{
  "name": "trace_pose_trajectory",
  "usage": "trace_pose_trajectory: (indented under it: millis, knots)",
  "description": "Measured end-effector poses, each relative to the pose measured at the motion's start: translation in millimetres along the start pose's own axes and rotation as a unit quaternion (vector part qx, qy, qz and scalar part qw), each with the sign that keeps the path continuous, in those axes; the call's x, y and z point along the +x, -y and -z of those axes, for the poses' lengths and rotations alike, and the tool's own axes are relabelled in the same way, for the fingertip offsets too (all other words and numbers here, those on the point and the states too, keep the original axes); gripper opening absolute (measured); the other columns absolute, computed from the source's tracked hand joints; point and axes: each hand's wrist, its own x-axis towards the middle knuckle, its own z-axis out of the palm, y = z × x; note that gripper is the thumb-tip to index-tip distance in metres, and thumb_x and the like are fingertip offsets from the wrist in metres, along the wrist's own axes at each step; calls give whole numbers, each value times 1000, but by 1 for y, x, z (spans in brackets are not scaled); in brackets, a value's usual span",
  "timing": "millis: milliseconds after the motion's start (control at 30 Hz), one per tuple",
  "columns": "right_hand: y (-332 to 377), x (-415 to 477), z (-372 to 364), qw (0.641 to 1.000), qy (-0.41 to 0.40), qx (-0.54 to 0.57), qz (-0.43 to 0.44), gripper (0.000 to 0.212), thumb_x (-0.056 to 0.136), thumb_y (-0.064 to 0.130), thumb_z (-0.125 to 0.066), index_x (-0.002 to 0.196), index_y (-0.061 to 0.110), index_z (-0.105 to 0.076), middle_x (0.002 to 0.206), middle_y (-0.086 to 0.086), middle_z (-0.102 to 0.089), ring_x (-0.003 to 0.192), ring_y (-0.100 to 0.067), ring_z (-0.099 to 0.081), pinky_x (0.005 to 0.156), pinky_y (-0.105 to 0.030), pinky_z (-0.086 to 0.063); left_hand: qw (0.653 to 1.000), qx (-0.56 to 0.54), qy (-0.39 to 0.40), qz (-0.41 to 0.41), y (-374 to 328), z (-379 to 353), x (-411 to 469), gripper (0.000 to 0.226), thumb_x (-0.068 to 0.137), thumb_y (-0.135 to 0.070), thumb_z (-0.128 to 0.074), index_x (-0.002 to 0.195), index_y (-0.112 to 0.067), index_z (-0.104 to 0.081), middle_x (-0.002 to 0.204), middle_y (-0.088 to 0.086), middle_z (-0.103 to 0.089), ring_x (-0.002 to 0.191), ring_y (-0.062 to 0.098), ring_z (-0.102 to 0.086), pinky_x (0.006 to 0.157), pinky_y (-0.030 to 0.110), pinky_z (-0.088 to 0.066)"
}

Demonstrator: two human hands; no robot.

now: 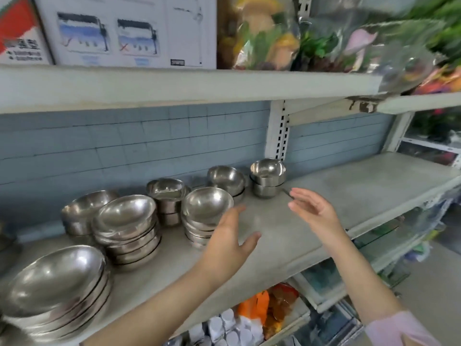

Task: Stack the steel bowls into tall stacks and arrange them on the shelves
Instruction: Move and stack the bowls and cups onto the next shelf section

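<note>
The left hand is spread wide, fingers straight, thumb out, palm turned rightward, and holds nothing. Its fingertips lie just beside the nearest stack of shallow steel bowls (whether they touch the rim cannot be told). The right hand, on an arm in a pale pink sleeve, is equally wide and holds nothing, its palm facing the other hand.

Both hover over a bare stretch of the worn grey-white metal shelf. Behind it runs a blue-grey tiled back panel, crossed by a white slotted upright, with an upper shelf board overhead.

The bowls fill the shelf's left part. Near the right fingertips, at the back, stands a nested pair of small deep steel bowls. Left of it come a low rounded stack, a stack of small deep bowls, a wide shallow stack with another stack behind it, and the largest stack at the front left edge.

Above sit a white printed cardboard box and plastic-wrapped artificial plants; below, orange packets.
</note>
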Motion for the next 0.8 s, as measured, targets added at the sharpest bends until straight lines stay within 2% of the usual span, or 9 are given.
trace_pose_trajectory:
  millis: [100, 200, 267, 333, 400, 533, 633, 733, 800]
  knots:
    - [-31, 36, 27, 1000, -2, 1, -25, 44, 84, 14, -75, 126, 19, -62, 128, 1, -65, 118, -14, -61, 94, -18, -48, 997, -34, -34, 58, 4, -41, 44, 77, 90, -33, -65, 151, -15, -21, 155, -2, -29, 142, 11, -28, 109, 13, -19]
    - [-63, 72, 44, 998, 21, -2, -58, 50, 84, 19, -76, 128, 28, -54, 136, 0, -58, 125, -18, -57, 103, -31, -45, 983, -84, -82, 143, 13, -76, 83, 88, 90, -34, -66, 154, -17, -7, 160, 2, -21, 145, 13, -21, 109, 15, -17]
    - [-79, 96, 49, 997, 40, -15, -69, 59, 83, 22, -77, 133, 32, -47, 142, 3, -53, 129, -18, -53, 107, -33, -42, 967, -98, -114, 208, 24, -96, 106, 96, 90, -38, -64, 154, -19, 4, 161, 4, -18, 146, 19, -22, 107, 17, -20]
    - [-91, 121, 50, 995, 60, -21, -75, 71, 84, 22, -77, 142, 33, -38, 146, 6, -46, 134, -18, -48, 105, -29, -39, 951, -56, -173, 250, 37, -113, 125, 105, 87, -45, -64, 153, -17, 14, 163, 6, 1, 150, 21, -5, 116, 25, -9]
    - [-97, 142, 46, 993, 82, -27, -78, 86, 84, 20, -77, 152, 28, -25, 154, 6, -36, 139, -16, -40, 103, -26, -36, 933, -18, -230, 275, 52, -124, 140, 114, 83, -51, -66, 151, -15, 18, 161, 4, 18, 149, 17, 14, 118, 26, 7]
    - [-107, 185, 36, 986, 150, -57, -50, 116, 74, 33, -85, 156, 35, -3, 163, 15, -11, 148, -6, -17, 120, -36, -24, 900, -29, -298, 317, 69, -130, 165, 126, 76, -48, -75, 150, -16, 22, 159, -1, 26, 147, 12, 20, 118, 27, 10]
    - [-110, 210, 26, 980, 182, -77, -39, 124, 68, 38, -89, 156, 34, -1, 158, 18, -16, 141, 2, -18, 119, -29, -21, 880, -48, -345, 323, 78, -129, 181, 133, 70, -41, -83, 150, -20, 22, 160, -2, 20, 149, 14, 11, 122, 34, 0]
    - [-115, 225, 22, 984, 171, -40, -31, 108, 71, 27, -88, 156, 26, -21, 154, 11, -32, 133, 1, -34, 112, -23, -30, 862, -65, -395, 310, 87, -127, 188, 129, 65, -34, -88, 153, -24, 6, 162, 0, -5, 148, 17, -10, 121, 39, -14]
    - [-120, 229, 23, 985, 167, -35, -37, 102, 67, 38, -89, 151, 29, -32, 150, 12, -41, 132, -1, -40, 114, -29, -33, 858, -72, -414, 294, 90, -125, 187, 122, 65, -27, -88, 153, -22, -5, 157, 0, -21, 142, 14, -25, 117, 33, -21]
